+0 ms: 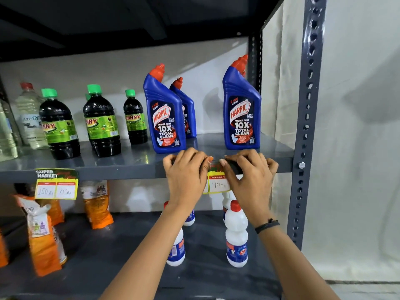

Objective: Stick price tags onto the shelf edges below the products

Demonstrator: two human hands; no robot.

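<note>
Grey shelf [134, 163]: Harpic bottles [165, 118], Sunny bottles [101, 124].

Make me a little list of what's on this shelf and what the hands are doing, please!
place: grey metal shelf rack
top shelf: blue Harpic bottles, dark bottles with green caps, clear bottles at far left
lower shelf: white bottles with red caps, orange packets
tag already up: yellow price tag on the shelf edge, under the dark bottles
tag going up: second price tag under the Harpic bottles
left hand: pressing on the tag's left side
right hand: on the tag's right side, holding something dark
</note>
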